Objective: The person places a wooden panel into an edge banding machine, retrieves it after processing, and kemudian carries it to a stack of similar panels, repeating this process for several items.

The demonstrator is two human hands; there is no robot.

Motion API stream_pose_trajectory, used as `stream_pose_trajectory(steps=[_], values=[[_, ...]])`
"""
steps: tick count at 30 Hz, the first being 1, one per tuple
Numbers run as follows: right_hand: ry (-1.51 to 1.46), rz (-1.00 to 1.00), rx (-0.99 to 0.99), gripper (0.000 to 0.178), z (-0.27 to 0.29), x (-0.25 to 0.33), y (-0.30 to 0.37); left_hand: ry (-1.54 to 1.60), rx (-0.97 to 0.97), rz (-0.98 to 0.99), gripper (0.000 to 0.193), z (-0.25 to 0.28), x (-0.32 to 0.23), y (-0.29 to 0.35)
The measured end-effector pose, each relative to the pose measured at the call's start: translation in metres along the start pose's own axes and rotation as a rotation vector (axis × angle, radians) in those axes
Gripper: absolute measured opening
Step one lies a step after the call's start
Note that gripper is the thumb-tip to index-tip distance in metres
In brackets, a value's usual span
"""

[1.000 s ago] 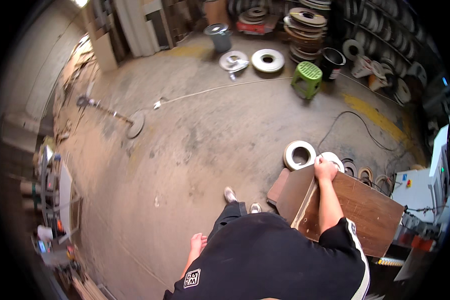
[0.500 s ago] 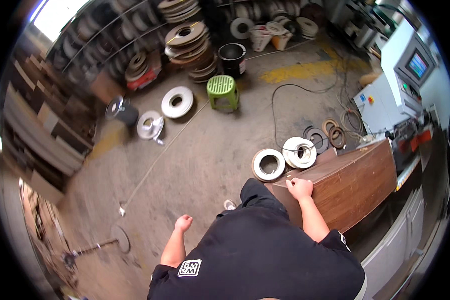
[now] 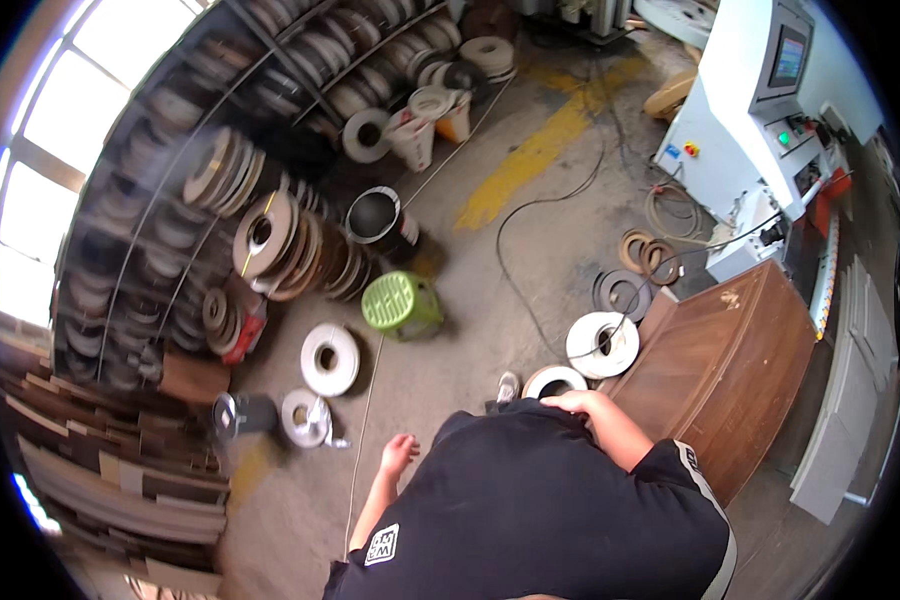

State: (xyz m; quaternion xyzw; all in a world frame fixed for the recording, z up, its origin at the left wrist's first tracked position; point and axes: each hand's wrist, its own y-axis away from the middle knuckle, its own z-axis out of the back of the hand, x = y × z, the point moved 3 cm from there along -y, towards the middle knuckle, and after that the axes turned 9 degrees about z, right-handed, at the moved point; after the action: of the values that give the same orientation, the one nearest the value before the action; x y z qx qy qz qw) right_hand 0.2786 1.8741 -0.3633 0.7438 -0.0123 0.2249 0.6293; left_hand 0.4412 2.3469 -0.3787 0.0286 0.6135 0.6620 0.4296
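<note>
My left hand (image 3: 401, 454) hangs at my side above the concrete floor, its fingers loosely bent and a little apart, with nothing seen in it. My right hand (image 3: 567, 401) is close to my body at the front of my black shirt (image 3: 520, 500). Its fingertips are hard to make out, so I cannot tell what they touch. Just beyond that hand lies a white ring-shaped roll (image 3: 555, 378), partly hidden by it. A second white roll (image 3: 602, 345) lies beside the first. To the right stands a long brown wooden box (image 3: 710, 370).
A green plastic stool (image 3: 402, 304) stands ahead, with a black bucket (image 3: 374, 218) behind it. Stacked rolls (image 3: 270, 240) and racks are at left. A dark cable (image 3: 510, 250) runs over the floor to a white machine (image 3: 730, 130). Wooden boards (image 3: 120, 470) lie at far left.
My view has turned, bringing the racks and windows further in at left. The right hand has drawn in from over the brown box toward my body. My left hand still hangs at my side.
</note>
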Motion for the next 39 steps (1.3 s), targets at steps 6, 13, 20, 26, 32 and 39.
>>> stream_pose_trajectory(steps=[6, 13, 20, 26, 32, 39], values=[[0.312, 0.186, 0.241, 0.067, 0.104, 0.129, 0.019, 0.245, 0.206, -0.065, 0.032, -0.030, -0.049, -0.141], [0.151, 0.365, 0.047, 0.069, 0.232, 0.098, -0.085, -0.499, 0.165, 0.106, 0.026, 0.008, -0.184, -0.324], [-0.902, 0.152, -0.247, 0.084, 0.364, 0.105, -0.093, -0.553, 0.054, -0.149, 0.029, -0.018, -0.608, -0.444], [-1.331, 0.334, -0.515, 0.069, 0.502, 0.212, -0.108, -0.322, 0.151, -0.386, 0.026, -0.128, -0.940, -0.497], [-0.897, 0.245, -0.630, 0.058, 0.671, 0.225, -0.180, -0.521, 0.214, -0.557, 0.027, -0.226, -1.060, -0.588], [-0.054, 0.237, -0.824, 0.037, 0.967, 0.282, -0.141, -0.712, 0.367, -0.296, 0.031, -0.246, -1.095, -0.649]])
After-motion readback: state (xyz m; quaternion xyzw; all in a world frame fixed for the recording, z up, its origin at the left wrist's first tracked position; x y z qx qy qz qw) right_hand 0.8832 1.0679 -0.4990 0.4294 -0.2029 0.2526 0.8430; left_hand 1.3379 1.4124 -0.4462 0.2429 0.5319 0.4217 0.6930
